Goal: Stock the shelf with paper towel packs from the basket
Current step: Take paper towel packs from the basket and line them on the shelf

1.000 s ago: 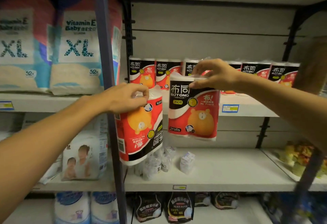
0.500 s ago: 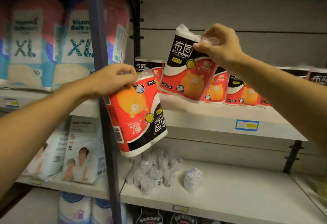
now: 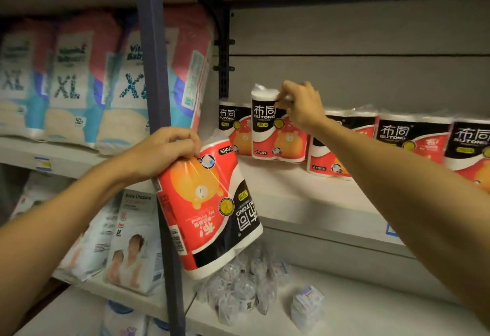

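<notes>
Step in hand: placing a pack on the shelf [image 3: 305, 192], second pack waiting.

Right hand [image 3: 302, 107]: grip pinched on the plastic wrap at the top of an upright two-roll paper towel pack [image 3: 275, 134]. The pack sits at the shelf's rear, print facing out, right way up. Its lower edge looks to be at or just above the shelf surface; I cannot tell whether it bears weight there yet. Just left of this pack, against the black upright bracket [image 3: 224, 51], stands an already-stocked pack [image 3: 233, 128]. To its right a row of matching packs [image 3: 413, 139] runs along the back of the shelf.

Left hand [image 3: 164, 152]: grip clenched on the wrap at one end of a second pack [image 3: 206, 211], which hangs upside down (lettering inverted), in front of and below the shelf's front edge, beside the blue-grey post [image 3: 153, 97]. Not yet on the shelf.

The basket is not in view.

Judgement: the right-hand pack is near its final spot, in the slot between the leftmost pack and the row. Next move calls for settling it flat on its base, snug between its neighbours, then letting go of the wrap without tipping it forward. After that the left-hand pack must be turned right way up and lifted over the shelf edge; free space shows in front of the row.

Elsewhere: diaper bags [image 3: 69, 81] on the bay left of the post; small clear-wrapped items [image 3: 244, 282] on the shelf below.
</notes>
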A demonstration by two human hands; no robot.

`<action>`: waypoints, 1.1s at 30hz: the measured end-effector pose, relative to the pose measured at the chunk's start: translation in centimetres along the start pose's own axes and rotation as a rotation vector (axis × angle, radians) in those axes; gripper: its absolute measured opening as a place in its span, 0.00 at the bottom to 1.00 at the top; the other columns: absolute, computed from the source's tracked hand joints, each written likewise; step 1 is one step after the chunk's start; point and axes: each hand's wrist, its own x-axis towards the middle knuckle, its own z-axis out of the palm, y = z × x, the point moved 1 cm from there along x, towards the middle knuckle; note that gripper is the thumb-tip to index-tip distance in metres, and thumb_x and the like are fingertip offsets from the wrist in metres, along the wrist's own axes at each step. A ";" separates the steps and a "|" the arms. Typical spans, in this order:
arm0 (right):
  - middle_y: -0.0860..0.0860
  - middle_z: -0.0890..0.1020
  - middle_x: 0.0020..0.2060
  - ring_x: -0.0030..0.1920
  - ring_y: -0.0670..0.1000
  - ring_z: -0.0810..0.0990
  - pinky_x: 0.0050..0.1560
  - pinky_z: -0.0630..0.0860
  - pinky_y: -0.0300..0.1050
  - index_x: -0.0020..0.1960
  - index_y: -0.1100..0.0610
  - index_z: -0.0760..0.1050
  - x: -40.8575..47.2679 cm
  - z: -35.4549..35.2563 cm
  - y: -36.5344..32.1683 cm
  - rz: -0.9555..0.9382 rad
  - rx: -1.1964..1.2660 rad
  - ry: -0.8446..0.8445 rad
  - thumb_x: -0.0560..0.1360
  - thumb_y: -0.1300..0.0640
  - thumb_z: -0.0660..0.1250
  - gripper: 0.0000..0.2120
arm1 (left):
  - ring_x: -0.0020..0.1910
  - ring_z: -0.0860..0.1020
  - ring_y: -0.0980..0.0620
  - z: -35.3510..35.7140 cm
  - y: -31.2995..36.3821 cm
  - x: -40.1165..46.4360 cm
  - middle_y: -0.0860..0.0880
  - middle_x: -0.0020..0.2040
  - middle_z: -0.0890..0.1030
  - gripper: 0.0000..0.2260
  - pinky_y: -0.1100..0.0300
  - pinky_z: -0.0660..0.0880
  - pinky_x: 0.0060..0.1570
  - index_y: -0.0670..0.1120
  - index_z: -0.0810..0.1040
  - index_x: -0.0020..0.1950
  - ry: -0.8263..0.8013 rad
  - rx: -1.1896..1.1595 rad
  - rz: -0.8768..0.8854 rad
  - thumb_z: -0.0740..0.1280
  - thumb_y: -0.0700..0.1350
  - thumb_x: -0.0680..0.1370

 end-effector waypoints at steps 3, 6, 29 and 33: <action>0.54 0.81 0.43 0.52 0.58 0.75 0.46 0.68 0.50 0.48 0.58 0.74 0.6 1.1 0.8 -0.056 -0.168 -0.051 0.79 0.55 0.64 0.06 | 0.25 0.70 0.62 0.3 -0.4 0.1 0.57 0.26 0.72 0.05 0.71 0.65 0.26 0.44 0.75 0.35 0.013 -0.032 -0.008 0.61 0.44 0.65; 0.55 0.78 0.39 0.49 0.59 0.76 0.44 0.65 0.48 0.47 0.59 0.72 0.7 2.5 1.9 -0.038 -0.254 -0.096 0.80 0.54 0.62 0.08 | 0.25 0.70 0.62 -0.1 -1.1 0.4 0.57 0.25 0.72 0.07 0.72 0.65 0.26 0.41 0.73 0.35 0.037 -0.071 -0.018 0.62 0.44 0.64; 0.59 0.72 0.61 0.61 0.58 0.70 0.63 0.70 0.55 0.67 0.56 0.64 -3.5 0.2 -3.9 0.258 0.022 0.124 0.76 0.51 0.65 0.23 | 0.28 0.72 0.61 -1.1 -0.5 0.5 0.55 0.29 0.75 0.07 0.69 0.68 0.27 0.51 0.76 0.30 0.187 -0.286 0.062 0.60 0.42 0.65; 0.55 0.75 0.56 0.53 0.52 0.75 0.52 0.73 0.45 0.64 0.57 0.67 -5.4 -3.1 -5.8 0.390 0.308 0.145 0.77 0.51 0.65 0.19 | 0.28 0.71 0.62 -0.7 0.1 -0.1 0.57 0.29 0.74 0.08 0.68 0.66 0.26 0.52 0.76 0.31 0.340 -0.414 0.101 0.60 0.43 0.66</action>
